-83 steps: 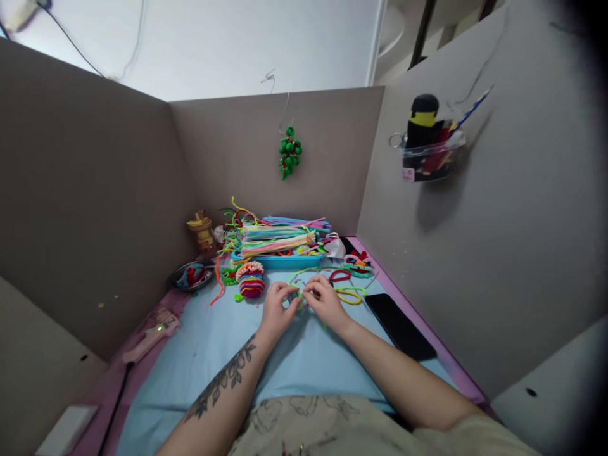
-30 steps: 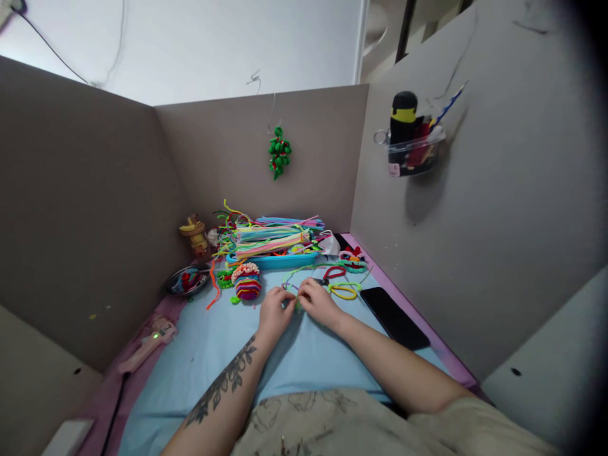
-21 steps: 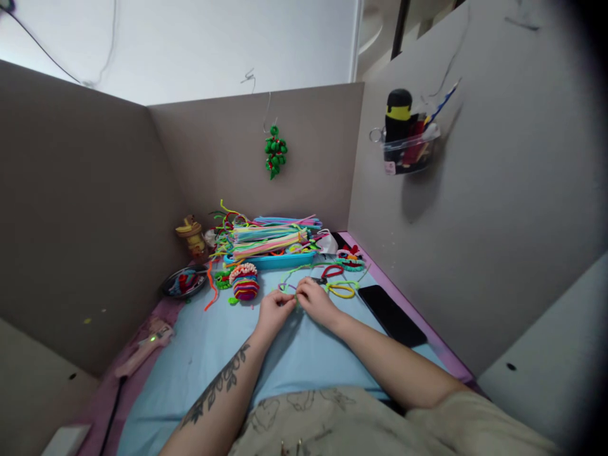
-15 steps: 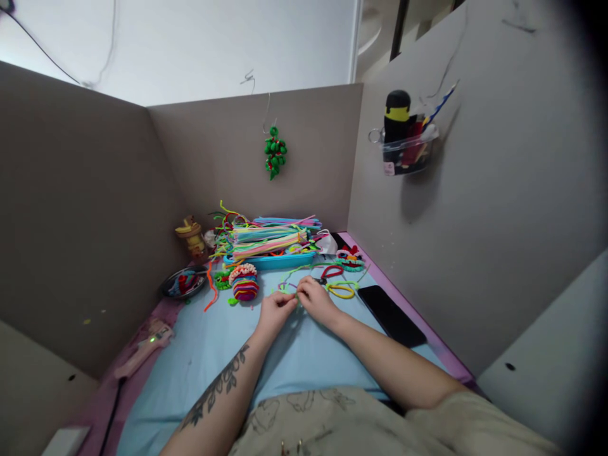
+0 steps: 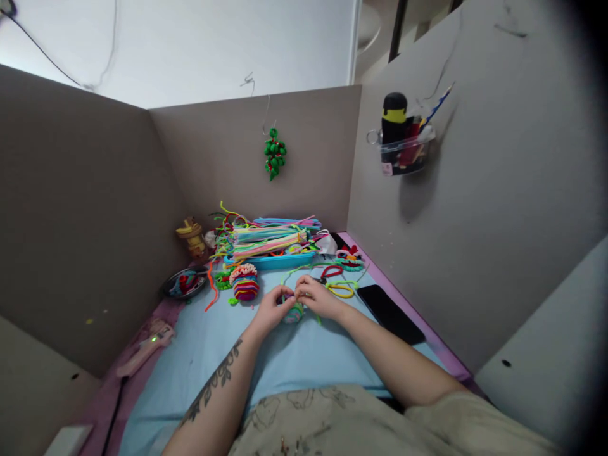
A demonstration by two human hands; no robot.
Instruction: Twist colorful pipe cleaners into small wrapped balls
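Observation:
My left hand [image 5: 268, 309] and my right hand [image 5: 317, 297] meet over the light blue mat [image 5: 247, 354], both pinching a small coiled pipe-cleaner piece [image 5: 293, 311] of green, pink and purple, lifted a little above the mat. A thin green pipe-cleaner end trails up from it toward the blue tray [image 5: 270, 260]. A striped coiled pipe-cleaner ball [image 5: 245, 283] lies just left of my left hand. Red [image 5: 331, 271] and yellow [image 5: 342, 289] pipe-cleaner loops lie right of my right hand.
The tray holds bundles of coloured pipe cleaners [image 5: 268, 237]. A black phone [image 5: 390, 313] lies at the right, a dark dish [image 5: 184, 282] and a pink glue gun [image 5: 140, 348] at the left. Grey partition walls enclose the desk; a clear holder [image 5: 403, 149] hangs on the right wall.
Both hands have lifted slightly and drawn toward me, and the small coiled piece now shows between the fingers. The camera has shifted a little.

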